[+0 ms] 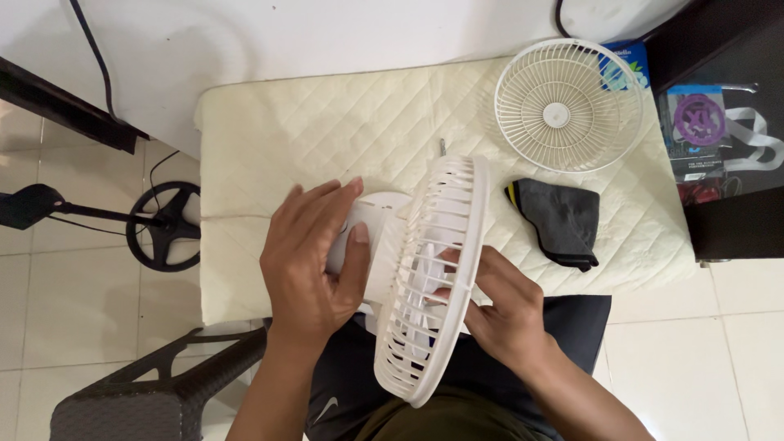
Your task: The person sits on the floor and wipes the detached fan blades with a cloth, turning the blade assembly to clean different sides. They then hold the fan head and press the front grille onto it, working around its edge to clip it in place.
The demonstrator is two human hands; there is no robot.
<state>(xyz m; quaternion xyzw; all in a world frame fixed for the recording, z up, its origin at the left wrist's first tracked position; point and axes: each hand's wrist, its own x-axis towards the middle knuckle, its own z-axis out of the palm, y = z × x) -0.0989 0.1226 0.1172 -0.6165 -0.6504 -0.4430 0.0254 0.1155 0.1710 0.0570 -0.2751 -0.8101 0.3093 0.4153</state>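
Observation:
A small white fan (433, 269) lies tilted over the near edge of a cream quilted pad (343, 131), its rear grille facing right. My left hand (314, 253) wraps around the fan's round motor housing (384, 208). My right hand (502, 306) reaches into the open side of the grille, fingers on the blades inside. The detached round front grille (569, 104) rests flat at the pad's far right. A dark grey folded cloth (562, 220) with a yellow edge lies just right of the fan.
A dark woven stool (155, 392) stands at lower left. A black stand with a round base (167, 224) is on the tiled floor at left. Black furniture with a purple-marked packet (694, 131) sits at right. A blue box (625, 61) peeks behind the loose grille.

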